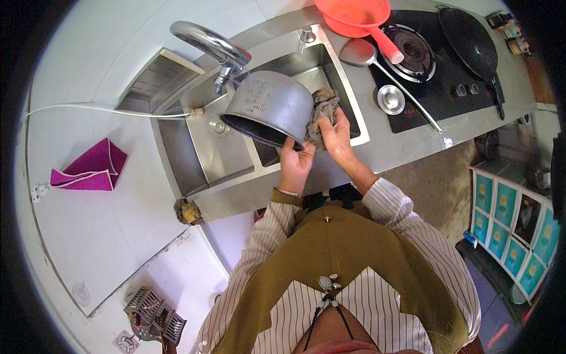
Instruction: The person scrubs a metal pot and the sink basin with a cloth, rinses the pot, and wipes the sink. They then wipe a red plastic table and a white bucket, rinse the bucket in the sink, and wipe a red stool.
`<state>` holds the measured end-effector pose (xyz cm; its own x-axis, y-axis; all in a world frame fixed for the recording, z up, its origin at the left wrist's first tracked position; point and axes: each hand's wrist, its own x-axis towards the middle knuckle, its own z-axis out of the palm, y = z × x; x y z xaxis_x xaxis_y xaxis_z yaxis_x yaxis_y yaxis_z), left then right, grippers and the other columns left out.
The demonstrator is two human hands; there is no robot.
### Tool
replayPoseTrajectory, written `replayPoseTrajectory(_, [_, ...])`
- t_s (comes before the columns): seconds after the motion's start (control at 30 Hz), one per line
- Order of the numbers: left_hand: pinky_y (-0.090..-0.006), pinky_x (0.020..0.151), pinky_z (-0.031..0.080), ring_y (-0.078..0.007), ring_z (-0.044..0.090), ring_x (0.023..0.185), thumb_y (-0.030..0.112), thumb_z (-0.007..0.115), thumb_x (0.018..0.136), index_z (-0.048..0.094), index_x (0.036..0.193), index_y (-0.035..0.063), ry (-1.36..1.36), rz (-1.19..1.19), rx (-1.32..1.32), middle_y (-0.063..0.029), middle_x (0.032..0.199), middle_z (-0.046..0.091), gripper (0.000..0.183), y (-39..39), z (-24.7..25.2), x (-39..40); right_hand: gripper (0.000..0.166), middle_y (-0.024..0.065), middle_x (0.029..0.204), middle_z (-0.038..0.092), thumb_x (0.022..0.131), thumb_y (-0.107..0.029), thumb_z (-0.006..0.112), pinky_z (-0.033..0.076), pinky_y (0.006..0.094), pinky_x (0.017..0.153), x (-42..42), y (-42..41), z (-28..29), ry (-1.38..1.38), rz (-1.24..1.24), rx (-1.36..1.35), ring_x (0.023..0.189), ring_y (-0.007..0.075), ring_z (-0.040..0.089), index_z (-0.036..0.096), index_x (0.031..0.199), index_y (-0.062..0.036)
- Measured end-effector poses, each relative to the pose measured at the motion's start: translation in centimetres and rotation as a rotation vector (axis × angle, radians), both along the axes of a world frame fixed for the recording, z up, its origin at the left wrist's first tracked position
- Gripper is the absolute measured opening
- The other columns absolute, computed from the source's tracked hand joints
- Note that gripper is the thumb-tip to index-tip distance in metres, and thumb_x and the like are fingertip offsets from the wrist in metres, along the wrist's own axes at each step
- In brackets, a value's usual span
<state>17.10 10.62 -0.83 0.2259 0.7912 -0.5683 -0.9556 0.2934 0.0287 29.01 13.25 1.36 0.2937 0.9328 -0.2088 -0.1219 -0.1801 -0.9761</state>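
My left hand [295,164] grips the rim of a grey metal inner pot [276,99], which bears measuring marks on its wall. The pot is tilted over the divider of a double-bowl stainless steel sink [234,155], its dark opening towards me and to the left. In my right hand [338,137] is a crumpled grey-brown cloth [324,113], which touches or nearly touches the pot's right side. A chrome faucet [212,44] arches above the pot's upper left. The pot hides part of both bowls.
Right of the sink lie a red plastic ladle [353,15], a metal wok spatula [358,53] and a small metal bowl [391,100]. Beyond is a black gas hob [398,79] with a wok [468,42]. A dirty scrubber [188,212] sits at the counter's left corner.
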Motion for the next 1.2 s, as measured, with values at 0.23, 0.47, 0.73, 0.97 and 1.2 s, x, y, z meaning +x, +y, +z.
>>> replayPoseTrajectory(0.23, [-0.0340, 0.067, 0.050, -0.0188, 0.059, 0.078, 0.010, 0.055, 0.087, 0.058, 0.097, 0.0030, 0.389, -0.146, -0.127, -0.0076, 0.085, 0.063, 0.012, -1.4, 0.2, -0.7, 0.027, 0.0182, 0.089, 0.052, 0.071, -0.009, 0.062, 0.044, 0.0366, 0.073, -0.4, 1.3, 7.9, -0.297, 0.094, 0.343, 0.082, 0.0313, 0.053, 0.054, 0.095, 0.0013])
replayPoseTrajectory(0.47, [-0.0229, 0.052, 0.033, -0.0113, 0.041, 0.058, 0.012, 0.047, 0.092, 0.054, 0.101, -0.0039, 0.117, -0.135, -0.018, -0.0120, 0.085, 0.059, 0.019, -3.6, 0.2, -1.2, 0.023, 0.0066, 0.081, 0.058, 0.083, -0.014, 0.055, 0.044, 0.0249, 0.074, 0.5, 4.8, 5.1, 0.088, 0.104, 0.137, 0.079, 0.0110, 0.053, 0.056, 0.098, 0.0039])
replayPoseTrajectory(0.73, [-0.0249, 0.055, 0.035, -0.0116, 0.043, 0.060, 0.019, 0.048, 0.092, 0.054, 0.094, -0.0035, -0.343, 0.029, 0.193, -0.0105, 0.080, 0.056, 0.023, -3.0, 1.1, -0.9, 0.027, 0.0218, 0.084, 0.058, 0.085, -0.018, 0.051, 0.045, 0.0402, 0.072, -0.7, 1.2, -0.1, -0.223, 0.051, 0.275, 0.075, 0.0350, 0.056, 0.053, 0.100, 0.0039])
replayPoseTrajectory(0.97, [-0.0253, 0.056, 0.036, -0.0141, 0.043, 0.061, 0.015, 0.047, 0.092, 0.050, 0.100, -0.0071, -0.418, -0.062, 0.282, -0.0165, 0.093, 0.051, 0.024, -1.1, 5.3, -1.6, 0.030, 0.0264, 0.088, 0.056, 0.076, -0.020, 0.063, 0.046, 0.0471, 0.072, 2.8, 0.5, -3.1, -0.597, 0.253, 0.192, 0.083, 0.0447, 0.055, 0.053, 0.092, 0.0028])
replayPoseTrajectory(1.2, [-0.0256, 0.059, 0.038, -0.0138, 0.045, 0.066, 0.016, 0.051, 0.091, 0.053, 0.102, -0.0025, -0.152, -0.025, 0.068, -0.0122, 0.090, 0.053, 0.022, -2.1, 5.0, -3.1, 0.034, 0.0247, 0.093, 0.053, 0.068, -0.013, 0.067, 0.046, 0.0446, 0.074, 7.2, 0.4, 1.0, -0.679, 0.189, 0.149, 0.086, 0.0432, 0.054, 0.053, 0.095, 0.0024])
